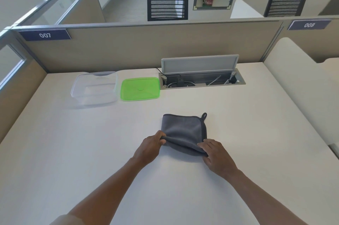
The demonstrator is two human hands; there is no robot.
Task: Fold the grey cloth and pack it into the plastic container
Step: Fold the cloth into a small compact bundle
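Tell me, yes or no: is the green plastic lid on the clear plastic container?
No, the green plastic lid lies flat on the white desk beside the open clear plastic container.

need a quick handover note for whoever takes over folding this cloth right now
Left hand: pinching the near left corner of the grey cloth, lifted slightly.
Right hand: gripping the near right corner.
Cloth: already folded to a small square, mid-desk, hanging loop at far right.
Clear plastic container: open and empty, far left; green lid lies beside it.
Left to do: finish the fold, place the cloth in the container.
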